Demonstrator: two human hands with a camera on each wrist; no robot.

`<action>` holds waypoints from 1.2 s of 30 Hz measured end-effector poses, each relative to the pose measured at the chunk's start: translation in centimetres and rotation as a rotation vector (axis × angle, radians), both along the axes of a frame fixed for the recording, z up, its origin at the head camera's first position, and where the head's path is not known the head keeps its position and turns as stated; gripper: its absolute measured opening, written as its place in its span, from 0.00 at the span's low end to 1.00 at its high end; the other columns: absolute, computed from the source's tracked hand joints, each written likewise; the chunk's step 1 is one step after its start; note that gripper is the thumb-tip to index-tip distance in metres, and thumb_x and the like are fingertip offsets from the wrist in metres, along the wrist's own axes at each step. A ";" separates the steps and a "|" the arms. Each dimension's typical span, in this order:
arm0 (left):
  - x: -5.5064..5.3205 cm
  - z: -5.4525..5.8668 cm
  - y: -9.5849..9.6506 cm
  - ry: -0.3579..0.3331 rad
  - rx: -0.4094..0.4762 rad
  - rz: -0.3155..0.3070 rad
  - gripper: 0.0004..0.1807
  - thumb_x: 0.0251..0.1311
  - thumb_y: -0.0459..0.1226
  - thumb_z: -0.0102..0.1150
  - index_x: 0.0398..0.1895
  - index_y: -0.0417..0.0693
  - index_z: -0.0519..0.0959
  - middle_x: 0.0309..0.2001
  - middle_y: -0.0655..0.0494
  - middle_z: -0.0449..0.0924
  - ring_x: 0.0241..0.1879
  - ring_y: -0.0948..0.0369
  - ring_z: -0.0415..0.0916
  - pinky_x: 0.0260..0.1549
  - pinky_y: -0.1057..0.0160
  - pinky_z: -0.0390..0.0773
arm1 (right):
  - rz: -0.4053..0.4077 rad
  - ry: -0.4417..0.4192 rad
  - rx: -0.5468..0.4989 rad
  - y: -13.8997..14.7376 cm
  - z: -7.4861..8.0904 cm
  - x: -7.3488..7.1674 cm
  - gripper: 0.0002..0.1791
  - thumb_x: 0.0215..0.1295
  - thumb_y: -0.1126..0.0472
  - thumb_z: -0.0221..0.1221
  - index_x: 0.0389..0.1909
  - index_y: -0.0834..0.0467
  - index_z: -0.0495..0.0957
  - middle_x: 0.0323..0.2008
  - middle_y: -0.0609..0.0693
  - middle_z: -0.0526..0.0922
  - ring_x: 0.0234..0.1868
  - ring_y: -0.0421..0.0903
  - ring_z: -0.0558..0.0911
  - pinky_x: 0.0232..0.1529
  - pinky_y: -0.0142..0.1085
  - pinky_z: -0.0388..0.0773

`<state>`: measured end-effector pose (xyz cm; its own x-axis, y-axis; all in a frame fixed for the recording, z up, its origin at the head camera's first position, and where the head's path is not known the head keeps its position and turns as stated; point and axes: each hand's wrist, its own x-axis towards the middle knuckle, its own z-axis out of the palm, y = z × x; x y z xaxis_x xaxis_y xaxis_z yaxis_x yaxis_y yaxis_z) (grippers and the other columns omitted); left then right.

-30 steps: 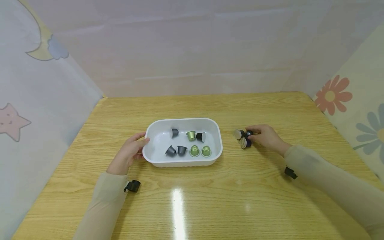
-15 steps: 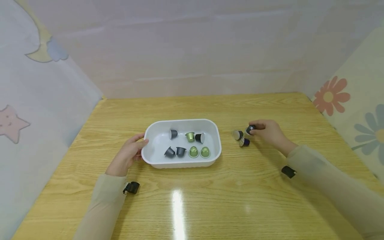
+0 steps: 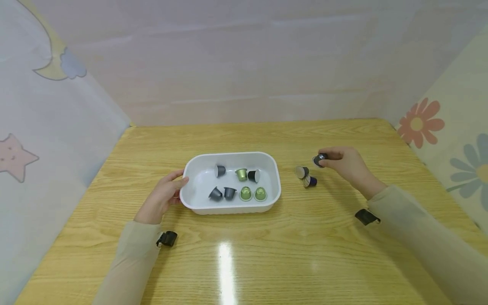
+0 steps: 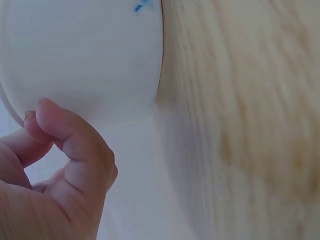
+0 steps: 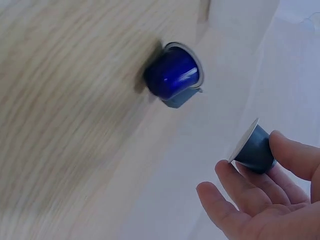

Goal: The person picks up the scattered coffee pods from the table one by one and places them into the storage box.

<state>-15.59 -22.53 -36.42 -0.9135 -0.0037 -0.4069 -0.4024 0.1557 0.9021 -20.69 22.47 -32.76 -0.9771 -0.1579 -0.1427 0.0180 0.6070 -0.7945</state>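
Between thumb and fingers, my right hand (image 3: pixel 346 166) pinches a dark grey-blue coffee capsule (image 3: pixel 321 159), raised over the table, as the right wrist view shows too. Two more capsules lie together below it: a dark one with its pale lid (image 3: pixel 300 172) facing left and a blue one (image 5: pixel 171 74). My left hand (image 3: pixel 162 194) holds the left end of a white plastic tray (image 3: pixel 232 209), thumb at the rim and fingers against the outer wall. In the tray lie grey capsules (image 3: pixel 230 193), a black capsule (image 3: pixel 252 176) and green capsules (image 3: pixel 260 194).
The wooden table (image 3: pixel 267 258) reaches back to a pale sheet wall (image 3: pixel 244 63). Printed sheets stand on both sides, with a star (image 3: pixel 15 157) at left and flowers (image 3: pixel 417 123) at right. A black strap (image 3: pixel 167 238) sits at each wrist.
My right hand has lifted the dark capsule from the small cluster and moved it up and slightly right. The blue capsule has turned on the table. The left hand stays at the tray.
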 end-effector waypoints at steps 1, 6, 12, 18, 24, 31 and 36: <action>0.0 0.0 0.0 -0.002 0.002 0.002 0.30 0.74 0.39 0.47 0.75 0.41 0.54 0.32 0.56 0.77 0.22 0.66 0.72 0.21 0.68 0.73 | -0.002 -0.001 -0.008 -0.1 0.1 0.1 0.26 0.70 0.62 0.59 0.66 0.67 0.68 0.59 0.68 0.73 0.60 0.62 0.73 0.63 0.58 0.62; 0.0 0.0 0.0 -0.005 0.015 0.007 0.30 0.74 0.39 0.46 0.75 0.41 0.54 0.28 0.58 0.77 0.20 0.68 0.71 0.20 0.70 0.72 | -0.001 -0.005 -0.044 -0.8 0.5 0.4 0.27 0.70 0.61 0.59 0.66 0.66 0.68 0.60 0.67 0.72 0.61 0.62 0.72 0.63 0.58 0.62; 0.0 0.1 0.0 -0.006 0.015 0.009 0.30 0.74 0.38 0.47 0.75 0.41 0.54 0.28 0.57 0.77 0.19 0.68 0.71 0.21 0.70 0.73 | 0.003 -0.018 -0.082 -1.6 0.6 0.4 0.28 0.70 0.58 0.59 0.67 0.64 0.68 0.61 0.65 0.72 0.62 0.60 0.71 0.64 0.55 0.62; 0.1 0.1 0.0 0.007 0.012 0.001 0.30 0.74 0.38 0.46 0.75 0.41 0.54 0.29 0.56 0.76 0.20 0.67 0.70 0.21 0.70 0.73 | 0.018 -0.009 -0.089 -2.7 0.4 0.1 0.26 0.70 0.60 0.59 0.65 0.65 0.69 0.61 0.65 0.73 0.61 0.59 0.73 0.64 0.53 0.63; 0.0 0.0 -0.1 0.007 0.019 0.001 0.30 0.74 0.38 0.46 0.75 0.41 0.54 0.28 0.56 0.77 0.20 0.67 0.71 0.21 0.69 0.73 | 0.025 -0.004 -0.092 -4.0 0.7 0.1 0.26 0.69 0.60 0.60 0.65 0.64 0.70 0.60 0.64 0.74 0.59 0.58 0.75 0.62 0.52 0.67; 0.0 0.0 -0.1 0.011 0.009 -0.007 0.30 0.74 0.39 0.46 0.75 0.41 0.53 0.31 0.56 0.77 0.21 0.66 0.71 0.22 0.69 0.74 | 0.036 -0.022 -0.139 -5.5 1.0 0.2 0.25 0.69 0.62 0.59 0.65 0.65 0.70 0.60 0.64 0.74 0.60 0.58 0.74 0.62 0.50 0.68; -0.1 0.1 0.0 0.012 -0.010 -0.010 0.31 0.75 0.39 0.46 0.76 0.42 0.53 0.31 0.54 0.77 0.20 0.66 0.71 0.22 0.68 0.74 | 0.048 -0.006 -0.163 -6.5 1.0 0.3 0.24 0.69 0.65 0.59 0.64 0.66 0.70 0.60 0.64 0.74 0.59 0.59 0.75 0.61 0.48 0.69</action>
